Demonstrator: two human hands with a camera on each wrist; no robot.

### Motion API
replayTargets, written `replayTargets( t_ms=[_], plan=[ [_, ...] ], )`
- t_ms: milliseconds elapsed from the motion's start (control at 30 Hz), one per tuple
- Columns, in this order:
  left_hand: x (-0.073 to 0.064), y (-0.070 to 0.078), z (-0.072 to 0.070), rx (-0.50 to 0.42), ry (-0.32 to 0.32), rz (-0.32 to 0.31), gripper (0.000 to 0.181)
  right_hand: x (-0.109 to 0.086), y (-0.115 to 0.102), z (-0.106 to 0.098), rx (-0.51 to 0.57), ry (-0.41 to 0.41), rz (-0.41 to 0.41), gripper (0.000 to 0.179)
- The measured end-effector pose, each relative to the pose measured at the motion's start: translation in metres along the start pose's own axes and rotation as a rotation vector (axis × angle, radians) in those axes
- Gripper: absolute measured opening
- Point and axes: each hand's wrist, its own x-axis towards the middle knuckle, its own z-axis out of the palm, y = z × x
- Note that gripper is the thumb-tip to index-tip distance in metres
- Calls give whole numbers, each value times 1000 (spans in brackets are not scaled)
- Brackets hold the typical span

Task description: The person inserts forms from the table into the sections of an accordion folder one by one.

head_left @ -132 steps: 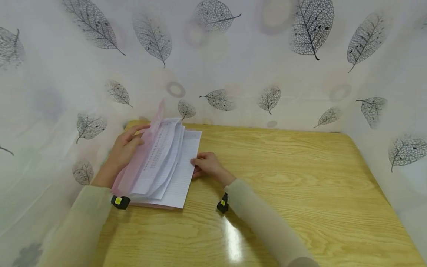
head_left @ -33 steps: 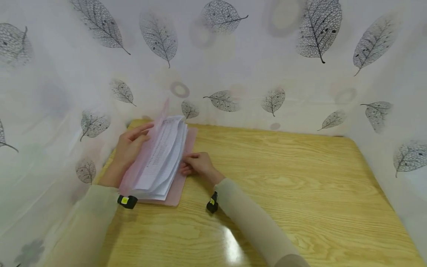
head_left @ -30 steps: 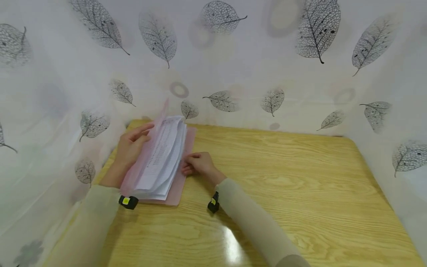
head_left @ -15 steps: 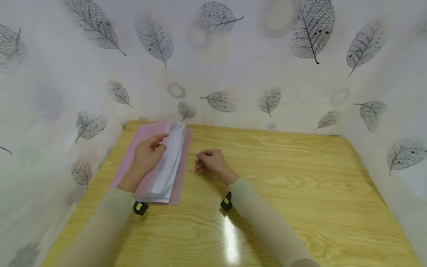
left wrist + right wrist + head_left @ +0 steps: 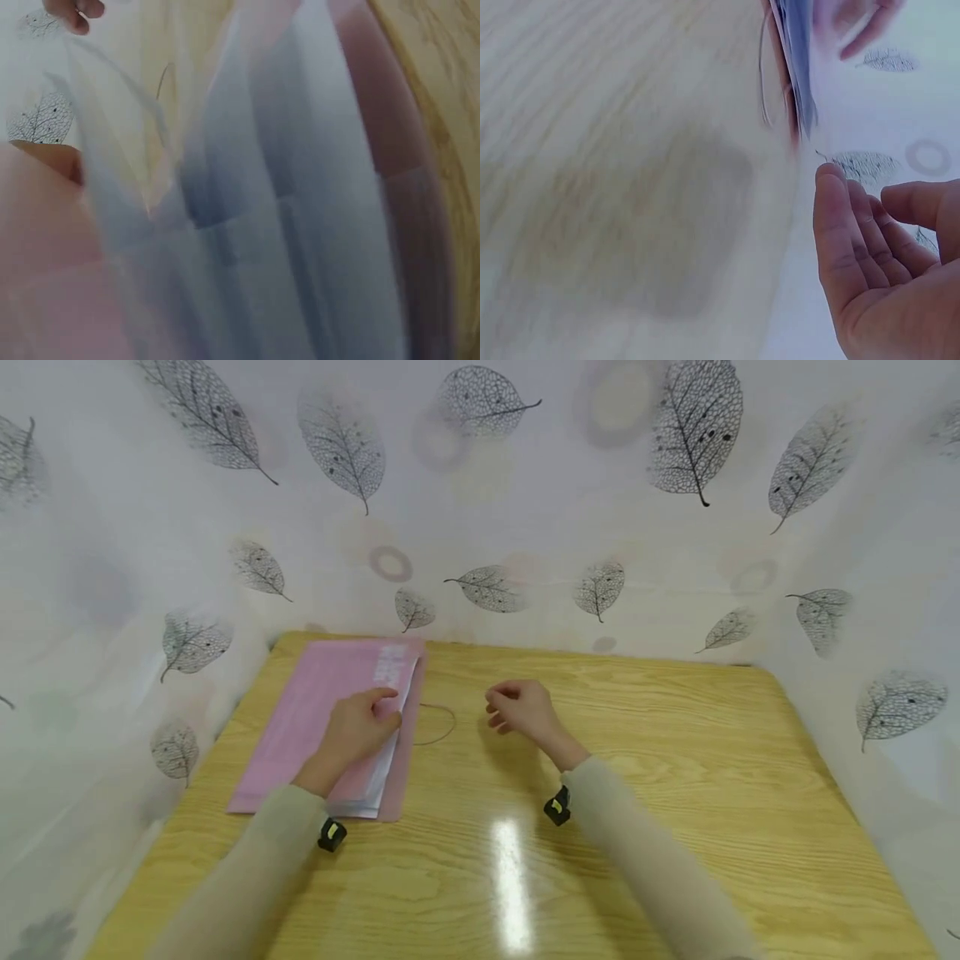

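A notebook with a translucent pink cover lies on the left part of the table. White pages show along its right side and, blurred, fill much of the left wrist view. From the right edge a thin cord loop sticks out over the wood. My left hand is over the front cover near that edge, thumb and forefinger spread apart. To the right of the loop my right hand hovers above the table, its fingers loosely bent and holding nothing, as the right wrist view also shows.
The wooden table reaches a pale leaf-printed curtain at the back and both sides. A bright reflection lies on the wood near the front. Each wrist carries a small black camera.
The raised pink cover has come down over the pages under my left hand, which moved right. My right hand drew the cord loop out from the edge, let go and moved away to the right.
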Motion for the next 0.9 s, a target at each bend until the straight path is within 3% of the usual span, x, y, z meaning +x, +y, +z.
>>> replayTargets(
  t_ms=[167, 267, 400, 567, 700, 900],
  plan=[
    [-4, 0, 8, 11, -116, 1, 56, -10, -1, -25, -164, 3, -74, 36],
    [-5, 2, 6, 39, -139, 45, 56, -16, -1, -42, -323, 29, -130, 37],
    [-1, 6, -1, 133, -174, 166, 53, -20, 4, -63, -507, 84, -172, 42],
    [13, 16, -11, 352, -186, 296, 51, -21, 10, -84, -630, 106, -155, 54],
    [28, 28, -15, 454, -172, 284, 54, -18, 16, -95, -695, 126, -145, 62],
    [46, 40, -18, 453, -180, 203, 64, -15, 22, -105, -799, 178, -112, 73]
  ],
)
